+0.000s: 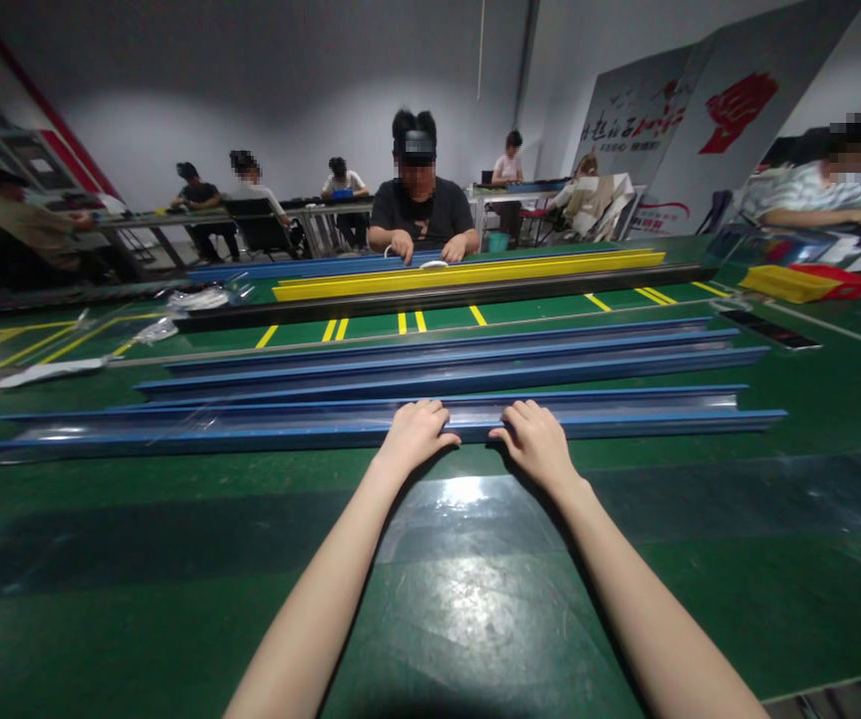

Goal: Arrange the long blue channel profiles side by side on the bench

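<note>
The green tabletop (467,624) stretches out beneath my arms. Across it, closest to me, lies a wide clear plastic strip (251,529), flat and glossy. Just beyond, the near blue channel (662,421) runs sideways, its trough facing up, with two more blue channels (475,374) behind it. Farther off are a long black bar (326,308) and a yellow channel (475,276), with a person (422,215) seated behind them. My left hand (420,431) and right hand (535,439), set apart, are each half closed on the near blue channel, fingers curled over its near wall, thumbs low outside. A dark phone-like slab (767,330) lies to the right.
</note>
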Demonstrator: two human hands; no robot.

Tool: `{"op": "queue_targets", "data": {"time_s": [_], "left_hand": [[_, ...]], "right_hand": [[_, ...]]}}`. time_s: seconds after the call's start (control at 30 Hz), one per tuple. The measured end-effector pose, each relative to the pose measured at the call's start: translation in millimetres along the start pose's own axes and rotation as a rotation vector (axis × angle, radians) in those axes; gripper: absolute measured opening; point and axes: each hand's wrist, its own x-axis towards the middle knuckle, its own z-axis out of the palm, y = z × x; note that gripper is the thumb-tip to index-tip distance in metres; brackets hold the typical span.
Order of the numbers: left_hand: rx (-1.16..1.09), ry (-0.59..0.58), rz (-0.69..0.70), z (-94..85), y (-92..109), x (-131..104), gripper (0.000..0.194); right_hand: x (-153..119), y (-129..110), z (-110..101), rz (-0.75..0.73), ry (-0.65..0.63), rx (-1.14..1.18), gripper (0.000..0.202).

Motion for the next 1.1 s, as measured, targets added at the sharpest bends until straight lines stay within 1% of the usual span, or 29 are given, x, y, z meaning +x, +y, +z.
{"op": "queue_targets", "data": {"time_s": [0.13, 0.27, 0.43, 0.57, 0.7, 0.83, 0.9, 1.0, 1.1], "left_hand": [[0.011, 0.022, -0.013, 0.7, -0.1, -0.5, 0.034], [0.021, 0.020, 0.008, 0.8, 1.1, -0.3, 0.034], [-0.005, 0.011, 0.043, 0.5, 1.4, 0.2, 0.030], [-0.032, 0.007, 0.060, -0.5, 2.0, 0.4, 0.021], [-0.050, 0.012, 0.072, -0.4, 2.2, 0.7, 0.016], [-0.053, 0.024, 0.080, 0.4, 2.1, 0.7, 0.015], [-0.041, 0.027, 0.080, 0.5, 2.2, 0.6, 0.016], [-0.021, 0.030, 0.080, 0.5, 2.4, 0.5, 0.017], [-0.013, 0.034, 0.081, 0.8, 2.5, 0.7, 0.018]], "right_hand": [[1.0, 2.4, -1.1, -0.014, 0.003, -0.015, 0.023], [1.0, 7.7, -0.7, 0.003, -0.007, -0.031, 0.022], [-2.9, 19.3, -1.1, 0.053, 0.004, -0.039, 0.021], [-5.4, 25.0, -0.4, 0.081, 0.019, -0.019, 0.020], [-5.4, 25.2, 1.5, 0.090, 0.019, 0.004, 0.019], [-5.5, 23.8, 1.5, 0.098, -0.011, -0.005, 0.019], [-5.9, 22.8, 0.0, 0.100, -0.006, -0.011, 0.020], [-6.0, 20.5, -2.7, 0.084, 0.009, 0.021, 0.019], [-4.8, 16.3, -3.2, 0.045, -0.014, 0.090, 0.018]]}}
